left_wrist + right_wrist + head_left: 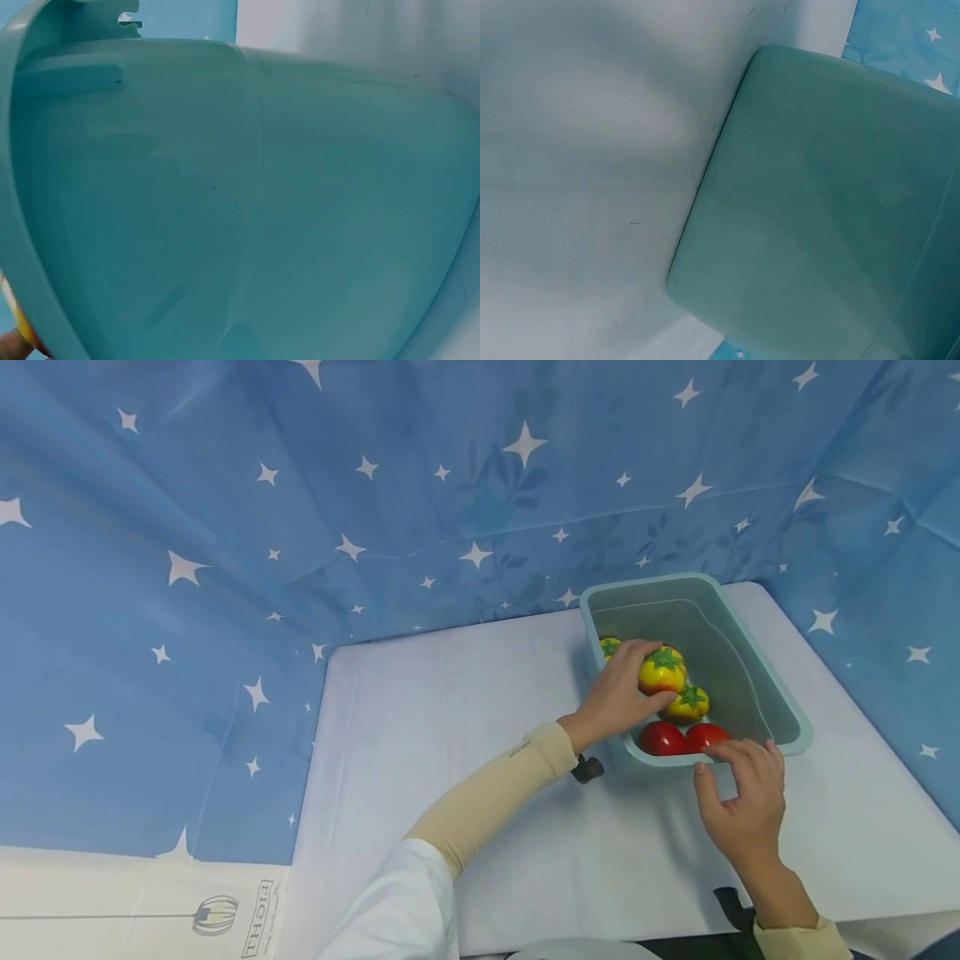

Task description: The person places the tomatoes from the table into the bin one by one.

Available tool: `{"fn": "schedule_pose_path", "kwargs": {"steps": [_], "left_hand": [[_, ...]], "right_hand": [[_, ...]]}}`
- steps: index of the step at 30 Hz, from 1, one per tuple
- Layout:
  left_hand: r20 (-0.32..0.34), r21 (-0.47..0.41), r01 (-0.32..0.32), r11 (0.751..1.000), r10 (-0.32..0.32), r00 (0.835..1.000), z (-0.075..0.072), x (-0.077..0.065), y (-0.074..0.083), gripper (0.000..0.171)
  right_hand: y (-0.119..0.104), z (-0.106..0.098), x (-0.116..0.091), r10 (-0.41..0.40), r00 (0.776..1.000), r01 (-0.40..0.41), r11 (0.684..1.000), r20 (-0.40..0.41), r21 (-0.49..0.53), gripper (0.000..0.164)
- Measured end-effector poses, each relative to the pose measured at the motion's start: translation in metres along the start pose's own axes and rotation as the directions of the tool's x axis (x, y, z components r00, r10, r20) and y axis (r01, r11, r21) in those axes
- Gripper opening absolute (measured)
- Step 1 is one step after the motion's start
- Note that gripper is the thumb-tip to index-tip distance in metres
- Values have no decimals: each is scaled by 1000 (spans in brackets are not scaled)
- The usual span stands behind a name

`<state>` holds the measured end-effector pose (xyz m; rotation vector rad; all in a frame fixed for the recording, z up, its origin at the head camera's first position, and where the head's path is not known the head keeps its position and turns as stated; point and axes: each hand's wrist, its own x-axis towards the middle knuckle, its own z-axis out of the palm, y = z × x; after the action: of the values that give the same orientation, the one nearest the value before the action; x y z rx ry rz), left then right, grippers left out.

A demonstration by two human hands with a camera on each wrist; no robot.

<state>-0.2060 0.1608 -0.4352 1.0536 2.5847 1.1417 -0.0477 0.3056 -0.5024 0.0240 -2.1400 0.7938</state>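
Note:
In the head view, my left hand (621, 689) reaches over the left side of a blue-green plastic bin (757, 693). Its thumb and fingers grip a glossy yellow-and-red tomato (662, 671) with a green leafy top, held over the bin's inside. Below it lies a similar yellow tomato (687, 703), and another one (609, 647) shows partly behind the hand. Two red round fruits, one left (662, 738) and one right (707, 737), sit against the near wall. My right hand (750, 802) is at the near rim, fingertips over the edge beside the right red fruit.
The bin stands on a white-covered table (465, 718), toward its back right. A blue star-patterned curtain (420, 510) hangs behind and at the sides. The wrist views mostly show the bin's outer walls, left (247, 195) and near (817, 202).

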Motion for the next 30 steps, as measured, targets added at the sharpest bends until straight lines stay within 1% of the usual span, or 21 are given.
{"fn": "schedule_pose_path", "kwargs": {"steps": [5,9,12,15,17,20,23,26,27,30], "left_hand": [[9,7,-10,1000,10,1000,4,2,1,72],[3,-27,-17,999,17,1000,3,0,0,75],[-1,-41,-26,999,26,1000,2,-1,-1,75],[-2,-55,-42,998,42,999,3,-3,-2,75],[-10,-70,-45,997,45,999,0,-9,-2,74],[-37,-91,-49,995,45,998,-7,-17,-5,72],[-71,-95,-32,995,25,997,-19,-27,-12,68],[-110,-88,3,996,-13,994,-34,-39,-24,64],[-123,-87,25,996,-36,992,-39,-43,-29,63],[-175,-82,83,993,-96,980,-54,-59,-46,61]], "right_hand": [[-1,0,0,4,1000,-4,1000,0,12,38],[-2,0,1,-6,1000,6,1000,7,27,35],[-2,-1,2,-7,1000,7,1000,17,21,35],[-1,-3,0,0,1000,0,1000,25,8,35],[-3,-3,-1,-3,1000,3,1000,29,7,36],[-4,-4,0,-9,999,9,1000,33,10,36],[-4,-5,2,-11,999,10,1000,43,14,35],[-4,-7,4,-7,997,7,1000,74,1,33],[-5,-8,5,-4,996,4,1000,85,-3,33],[-5,-12,7,5,992,-2,1000,127,-24,32]]}}
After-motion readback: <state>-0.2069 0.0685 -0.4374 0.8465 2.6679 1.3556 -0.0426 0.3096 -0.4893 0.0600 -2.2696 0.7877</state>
